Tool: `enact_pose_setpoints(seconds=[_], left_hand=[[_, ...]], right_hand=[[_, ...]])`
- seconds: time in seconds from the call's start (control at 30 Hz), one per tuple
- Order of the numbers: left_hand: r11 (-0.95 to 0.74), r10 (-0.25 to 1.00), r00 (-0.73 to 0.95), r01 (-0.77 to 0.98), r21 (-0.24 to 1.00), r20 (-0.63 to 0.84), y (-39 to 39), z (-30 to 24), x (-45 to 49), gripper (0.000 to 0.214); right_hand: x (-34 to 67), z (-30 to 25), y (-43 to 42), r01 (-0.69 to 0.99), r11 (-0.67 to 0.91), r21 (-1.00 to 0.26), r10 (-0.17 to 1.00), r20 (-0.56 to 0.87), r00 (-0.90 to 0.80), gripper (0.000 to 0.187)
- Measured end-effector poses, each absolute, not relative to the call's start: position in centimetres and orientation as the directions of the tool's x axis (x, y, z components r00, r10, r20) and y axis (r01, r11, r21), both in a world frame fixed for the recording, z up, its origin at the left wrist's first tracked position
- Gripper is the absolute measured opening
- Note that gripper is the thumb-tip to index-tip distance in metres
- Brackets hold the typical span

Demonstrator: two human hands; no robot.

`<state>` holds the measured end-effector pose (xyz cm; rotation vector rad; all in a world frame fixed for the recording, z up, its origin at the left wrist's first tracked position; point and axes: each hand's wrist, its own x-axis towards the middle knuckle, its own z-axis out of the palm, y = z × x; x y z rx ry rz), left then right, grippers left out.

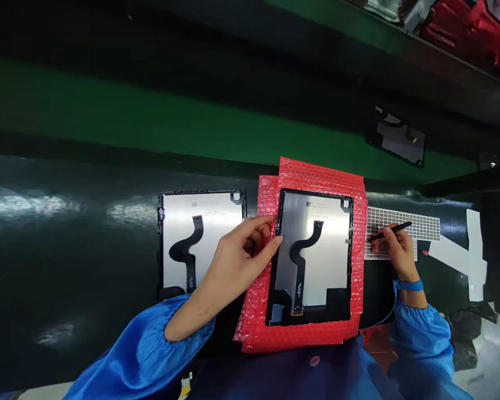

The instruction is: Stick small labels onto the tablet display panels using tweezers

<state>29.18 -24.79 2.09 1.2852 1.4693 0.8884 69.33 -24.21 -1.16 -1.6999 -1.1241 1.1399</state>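
A display panel (323,261) with a silver back, black frame and curved black ribbon cable (300,266) lies on red bubble wrap (300,337) in front of me. My left hand (241,253) holds its left edge, thumb on the frame and the other fingers curled beside it. Off to the right, my right hand (398,250) grips a slim black pen-like tool (401,226). The tool's pointed tip is over a white sheet of small grid stickers (425,225); whether it touches the sheet I cannot tell. A blue band circles my right wrist.
A second, similar panel (179,228) lies on the dark table left of the wrap, partly behind my left arm. Another panel (400,141) rests on the green ledge at the back. White paper strips (475,255) are at the right, and red packaging (466,28) fills the upper shelf.
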Motion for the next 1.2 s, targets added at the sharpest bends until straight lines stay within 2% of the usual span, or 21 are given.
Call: enact_pose_setpoints(seconds=[0.17,0.27,0.37,0.47,0.6,0.77,1.2], left_hand=[[0.242,0.969,0.004,0.157,0.958,-0.245,-25.0,1.7,29.7,0.033],[0.248,0.967,0.022,0.112,0.962,-0.252,-25.2,1.6,30.0,0.033],[0.265,0.961,0.06,0.088,0.96,-0.27,-25.1,1.7,30.0,0.028],[0.273,0.957,0.078,0.067,0.96,-0.278,-24.9,1.7,29.8,0.021],[0.278,0.954,0.099,0.046,0.959,-0.281,-24.7,1.4,29.8,0.015],[0.259,0.958,0.123,0.018,0.966,-0.26,-24.5,1.5,29.8,0.014],[0.298,0.945,0.141,-0.006,0.955,-0.294,-24.4,1.7,29.7,0.011]], right_hand=[[68.3,1.2,-23.2,0.105,-0.266,-0.958,0.946,-0.238,0.22,0.047],[65.1,4.4,-22.5,0.115,-0.181,-0.977,0.966,-0.155,0.205,0.037],[59.8,7.7,-21.9,0.149,-0.094,-0.984,0.99,-0.076,0.119,0.028],[53.9,9.2,-21.3,0.183,-0.082,-0.98,0.997,-0.082,0.004,0.026],[49.3,7.9,-20.6,0.23,-0.129,-0.965,0.987,-0.147,-0.065,0.034],[48.8,5.9,-20.4,0.265,-0.194,-0.945,0.97,-0.225,-0.092,0.037],[48.9,5.7,-20.4,0.273,-0.199,-0.941,0.969,-0.23,-0.088,0.033]])
